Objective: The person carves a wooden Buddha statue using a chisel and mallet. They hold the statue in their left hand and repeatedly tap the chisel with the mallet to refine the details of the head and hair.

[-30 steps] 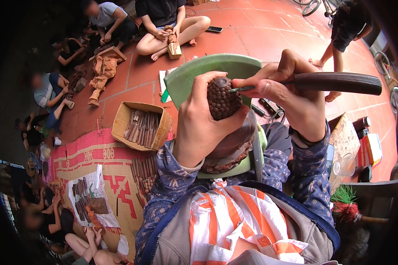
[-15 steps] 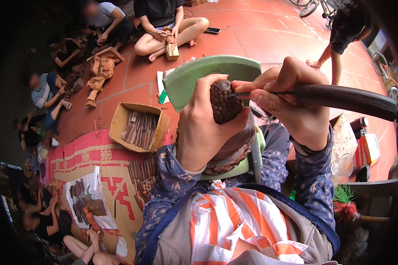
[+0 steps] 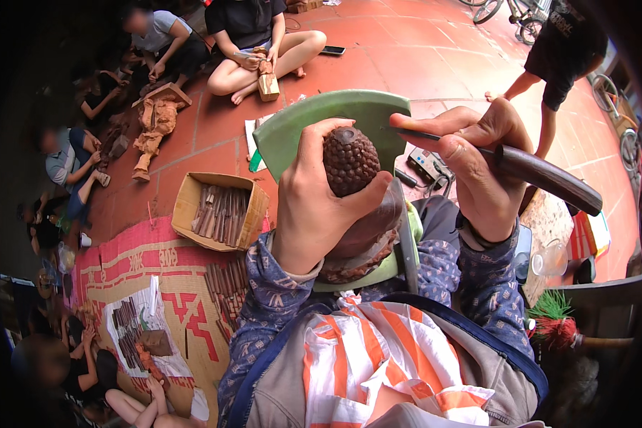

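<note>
My left hand is wrapped round a dark brown wood carving, thumb and fingers on either side of its knobbly, rounded top. Below that hand, the carving's smooth middle and rough lower part rest on a green plastic chair. In my right hand is a carving chisel with a thick, curved dark wooden handle. Its thin metal blade lies between my fingertips and points left toward the carving, apart from it. The side of the carving facing away from me is hidden.
A cardboard box of wooden-handled tools stands at the left, beside more tools on a patterned mat. Several people sit at the left and far side, some with carvings. A person stands far right. Behind my right hand is a small electrical unit.
My right hand has drawn the chisel away from the carving's top, to the right, and its handle now tilts further down. My left hand keeps its hold; the view has shifted slightly.
</note>
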A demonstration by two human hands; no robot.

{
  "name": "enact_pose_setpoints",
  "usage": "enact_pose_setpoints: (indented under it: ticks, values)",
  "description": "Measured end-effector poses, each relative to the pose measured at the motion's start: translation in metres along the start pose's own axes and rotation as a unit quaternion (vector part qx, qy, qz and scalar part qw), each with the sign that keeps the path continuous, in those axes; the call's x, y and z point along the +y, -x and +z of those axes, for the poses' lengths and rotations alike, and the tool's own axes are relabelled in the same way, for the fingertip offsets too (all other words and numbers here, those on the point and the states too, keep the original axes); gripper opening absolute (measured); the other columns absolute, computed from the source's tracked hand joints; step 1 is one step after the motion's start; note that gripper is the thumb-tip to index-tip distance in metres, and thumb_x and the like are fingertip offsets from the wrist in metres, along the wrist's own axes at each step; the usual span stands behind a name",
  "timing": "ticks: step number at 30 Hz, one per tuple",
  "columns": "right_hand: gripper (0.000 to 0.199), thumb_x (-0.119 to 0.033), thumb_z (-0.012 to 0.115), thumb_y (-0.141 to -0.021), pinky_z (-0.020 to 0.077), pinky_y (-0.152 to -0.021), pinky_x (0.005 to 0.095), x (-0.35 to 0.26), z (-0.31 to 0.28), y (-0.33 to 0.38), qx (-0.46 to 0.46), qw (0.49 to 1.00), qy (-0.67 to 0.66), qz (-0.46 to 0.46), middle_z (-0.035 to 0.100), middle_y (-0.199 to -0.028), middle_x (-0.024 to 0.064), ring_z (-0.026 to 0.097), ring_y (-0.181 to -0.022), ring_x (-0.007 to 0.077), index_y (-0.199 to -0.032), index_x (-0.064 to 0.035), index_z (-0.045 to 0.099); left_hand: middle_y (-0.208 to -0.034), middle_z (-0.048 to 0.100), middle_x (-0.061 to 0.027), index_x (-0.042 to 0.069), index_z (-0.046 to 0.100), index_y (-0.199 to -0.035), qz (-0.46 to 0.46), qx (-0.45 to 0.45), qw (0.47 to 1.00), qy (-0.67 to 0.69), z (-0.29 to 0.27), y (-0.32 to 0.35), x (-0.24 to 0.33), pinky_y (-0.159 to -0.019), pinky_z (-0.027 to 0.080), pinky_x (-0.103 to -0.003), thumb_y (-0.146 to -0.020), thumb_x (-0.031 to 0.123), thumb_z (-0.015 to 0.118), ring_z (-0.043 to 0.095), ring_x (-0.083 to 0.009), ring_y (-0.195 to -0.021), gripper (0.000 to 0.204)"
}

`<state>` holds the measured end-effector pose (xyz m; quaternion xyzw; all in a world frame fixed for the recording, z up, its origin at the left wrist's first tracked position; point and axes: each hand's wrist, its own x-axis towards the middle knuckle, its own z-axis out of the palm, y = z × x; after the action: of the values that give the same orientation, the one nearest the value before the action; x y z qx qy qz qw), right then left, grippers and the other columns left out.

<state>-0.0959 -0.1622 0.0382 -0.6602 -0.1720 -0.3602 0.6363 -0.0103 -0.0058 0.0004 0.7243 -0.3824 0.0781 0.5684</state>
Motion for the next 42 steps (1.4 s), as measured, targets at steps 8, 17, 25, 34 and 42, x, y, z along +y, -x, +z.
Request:
enact_pose_setpoints:
  ticks: [8,17,25,34,42]
  values:
    - [0.030,0.003,0.065,-0.086,0.0544,-0.077,0.0313,0.016,0.006,0.006,-0.007,0.994,-0.086,0.061,0.066,-0.082,0.0207,0.068,-0.094,0.0260,-0.079,-0.0036,0.037,-0.099,0.065,-0.0099,0.004,0.050,-0.118,-0.008,-0.010,1.000,0.013,0.000,0.000,-0.001,-0.078,0.052,-0.028,-0.072,0.009,0.079,0.065,-0.0143,-0.087,0.055]
    - [0.026,-0.001,0.066,-0.087,0.0527,-0.069,0.0244,0.008,0.002,-0.005,-0.024,0.991,-0.051,0.118,0.068,-0.083,0.0160,0.067,-0.087,0.0162,-0.078,-0.0032,0.042,-0.095,0.062,-0.0143,0.003,0.050,-0.114,0.023,0.011,1.000,0.017,0.004,-0.001,-0.003,-0.074,0.052,-0.036,-0.068,0.016,0.082,0.065,-0.0267,-0.083,0.058]
    - [0.028,0.006,0.066,-0.083,0.0564,-0.073,0.0310,-0.012,0.006,-0.016,-0.071,0.988,0.081,0.114,0.068,-0.084,0.0240,0.070,-0.084,0.0254,-0.075,-0.0027,0.041,-0.095,0.063,-0.0148,0.003,0.049,-0.114,0.053,0.020,0.998,-0.016,0.003,-0.001,-0.003,-0.073,0.052,-0.036,-0.069,0.017,0.082,0.066,-0.0274,-0.083,0.057]
    - [0.031,0.006,0.068,-0.081,0.0567,-0.076,0.0332,-0.008,0.005,-0.024,-0.108,0.987,0.093,0.081,0.068,-0.086,0.0244,0.070,-0.088,0.0268,-0.075,-0.0031,0.040,-0.095,0.063,-0.0168,0.003,0.049,-0.114,0.063,0.034,0.997,-0.034,0.005,-0.001,0.000,-0.072,0.053,-0.038,-0.070,0.018,0.080,0.066,-0.0310,-0.084,0.055]
    - [0.010,0.002,0.047,-0.093,0.0508,-0.094,0.0479,-0.022,-0.007,-0.026,-0.021,0.998,0.063,-0.007,0.060,-0.104,0.0342,0.062,-0.104,0.0430,-0.093,0.0003,0.037,-0.094,0.063,-0.0172,0.003,0.050,-0.113,0.042,0.013,0.999,-0.026,0.002,0.000,0.000,-0.073,0.052,-0.038,-0.071,0.019,0.080,0.066,-0.0321,-0.083,0.054]
